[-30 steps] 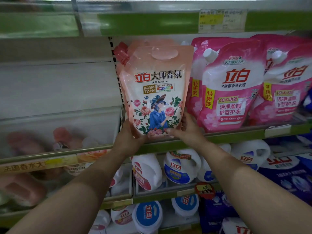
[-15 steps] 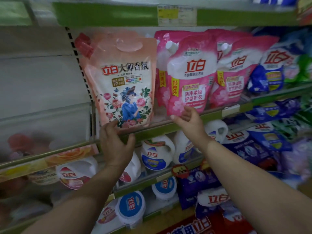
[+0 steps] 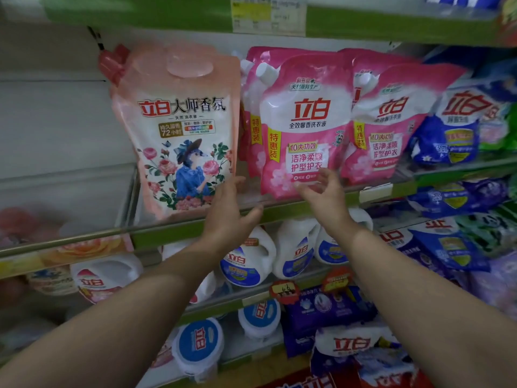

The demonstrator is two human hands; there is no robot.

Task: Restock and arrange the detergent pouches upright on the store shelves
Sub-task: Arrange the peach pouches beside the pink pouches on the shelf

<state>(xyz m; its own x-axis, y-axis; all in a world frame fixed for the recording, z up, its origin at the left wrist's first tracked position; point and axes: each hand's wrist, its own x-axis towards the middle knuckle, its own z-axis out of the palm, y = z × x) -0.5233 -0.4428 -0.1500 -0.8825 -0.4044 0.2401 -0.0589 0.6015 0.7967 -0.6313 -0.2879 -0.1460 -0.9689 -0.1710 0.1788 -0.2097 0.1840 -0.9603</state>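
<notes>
A peach detergent pouch (image 3: pixel 179 130) with a red cap and a rose picture stands upright at the left end of the green shelf (image 3: pixel 173 229). My left hand (image 3: pixel 229 211) is open, fingers straight, its fingertips against the pouch's lower right corner. To the right stand pink pouches (image 3: pixel 305 121), one in front of another. My right hand (image 3: pixel 324 197) is open with spread fingers, right at the bottom of the front pink pouch; whether it touches is unclear. It holds nothing.
More pink pouches (image 3: pixel 389 119) and blue pouches (image 3: pixel 458 127) fill the shelf to the right. White detergent jugs (image 3: pixel 296 247) sit on the shelf below, with blue and purple packs (image 3: pixel 447 247) beside them. A clear divider (image 3: pixel 67 197) fronts the left bay. A price label (image 3: pixel 268 18) hangs above.
Both hands have let go of the peach pouch, which now stands on the shelf. My right hand moved over to the pink pouch. The view has shifted right.
</notes>
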